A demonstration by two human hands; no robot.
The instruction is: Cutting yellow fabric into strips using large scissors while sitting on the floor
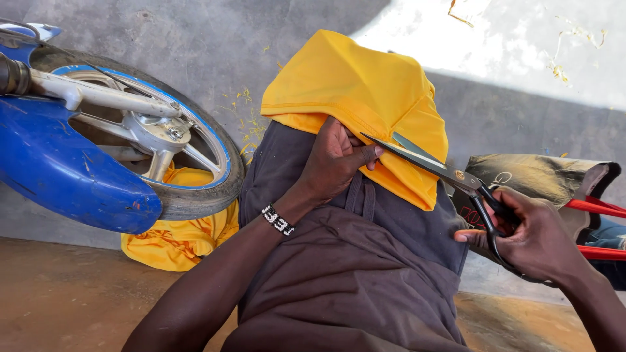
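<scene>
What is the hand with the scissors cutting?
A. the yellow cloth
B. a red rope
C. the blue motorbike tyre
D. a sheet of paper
A: the right hand holds the scissors, whose open blades lie against the folded yellow cloth, while the left hand pinches that cloth at its edge over the knee.

One head-worn view looks steeply down, close over the lap.

A grey concrete floor bears yellow cloth under a motorcycle wheel.
</scene>
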